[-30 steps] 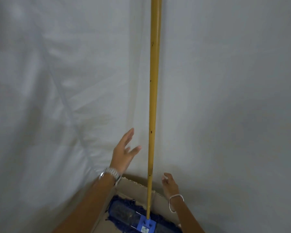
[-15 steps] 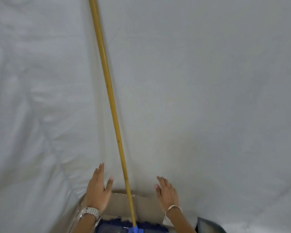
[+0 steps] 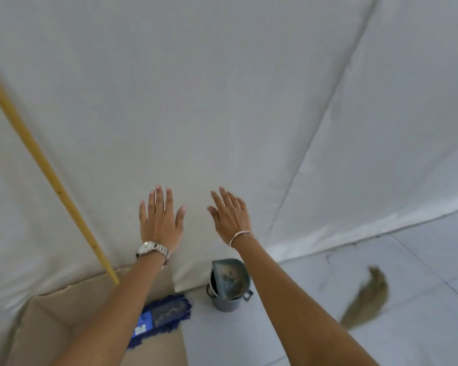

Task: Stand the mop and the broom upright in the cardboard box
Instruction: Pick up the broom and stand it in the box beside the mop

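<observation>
Both your hands, left hand [image 3: 160, 223] and right hand [image 3: 232, 220], were spread wide, gripping nothing, while the mop [image 3: 159, 317] stood in the cardboard box [image 3: 48, 320] and the broom [image 3: 368, 299] lay on the floor [image 3: 381, 260].

We see the mop [image 3: 167, 313] standing in the open cardboard box [image 3: 50, 318] at near left, its blue fringed head partly over the box's right edge, its yellow wooden handle [image 3: 45, 165] leaning up and to the left against the white sheet. The broom [image 3: 368, 299], a blurred straw-coloured brush, lies on the tiled floor well apart at right.
</observation>
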{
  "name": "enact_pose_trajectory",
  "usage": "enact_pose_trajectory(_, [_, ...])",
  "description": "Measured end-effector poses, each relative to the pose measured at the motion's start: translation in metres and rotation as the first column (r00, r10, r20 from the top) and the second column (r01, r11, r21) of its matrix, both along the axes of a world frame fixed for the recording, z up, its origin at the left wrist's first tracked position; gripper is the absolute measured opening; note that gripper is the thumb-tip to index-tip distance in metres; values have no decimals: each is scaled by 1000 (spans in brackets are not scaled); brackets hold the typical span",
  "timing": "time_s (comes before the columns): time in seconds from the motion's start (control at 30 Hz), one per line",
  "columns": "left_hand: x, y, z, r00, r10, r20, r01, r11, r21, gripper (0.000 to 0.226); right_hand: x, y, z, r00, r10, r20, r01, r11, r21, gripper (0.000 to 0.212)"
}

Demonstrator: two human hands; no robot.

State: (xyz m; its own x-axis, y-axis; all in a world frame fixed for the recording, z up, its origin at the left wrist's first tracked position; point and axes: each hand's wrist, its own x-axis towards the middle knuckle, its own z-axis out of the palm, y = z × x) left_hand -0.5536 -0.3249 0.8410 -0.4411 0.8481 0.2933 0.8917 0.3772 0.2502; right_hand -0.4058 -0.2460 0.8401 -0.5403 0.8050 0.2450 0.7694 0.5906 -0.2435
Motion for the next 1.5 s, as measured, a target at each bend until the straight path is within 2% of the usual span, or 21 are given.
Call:
enact_pose_trajectory(0.1, [40, 17, 7, 997, -71, -9, 71, 997, 3, 59, 50, 16, 6, 997, -62, 37, 61, 998, 13, 48])
enact_pose_trajectory(0.27, [134, 55, -11, 992, -115, 47, 115, 993, -1, 58, 160, 54, -18, 988, -124, 96, 125, 992, -5, 48])
enact_pose_trajectory(0.47, [263, 108, -73, 993, -23, 117, 32, 996, -81, 57, 290, 117, -66, 977, -64, 203, 70, 997, -22, 47])
enact_pose_trajectory(0.63, [352, 131, -124, 982, 46, 182, -18, 988, -154, 58, 375, 147, -117, 971, -20, 238, 48, 993, -111, 46])
enact_pose_trajectory(0.87, [402, 148, -223, 956, 140, 256, -74, 965, -250, 59, 438, 175, -223, 928, 65, 368, 29, 969, -244, 46])
enact_pose_trajectory(1.03, [419, 171, -352, 945, 227, 235, -121, 911, -394, 62, 454, 196, -342, 915, 62, 399, 56, 959, -277, 48])
enact_pose_trajectory(1.13, [438, 178, -453, 926, 272, 261, -116, 864, -489, 64, 465, 202, -440, 915, 85, 393, 63, 935, -348, 48])
enact_pose_trajectory(1.3, [466, 165, -619, 903, 324, 282, -129, 830, -543, 69, 497, 200, -614, 865, 198, 461, 27, 899, -437, 49])
enact_pose_trajectory(1.4, [485, 147, -716, 842, 436, 319, -181, 784, -593, 76, 510, 191, -711, 847, 240, 474, 39, 862, -506, 51])
enact_pose_trajectory(1.5, [501, 130, -779, 745, 582, 325, -255, 699, -668, 81, 517, 181, -776, 835, 279, 473, 56, 813, -580, 50])
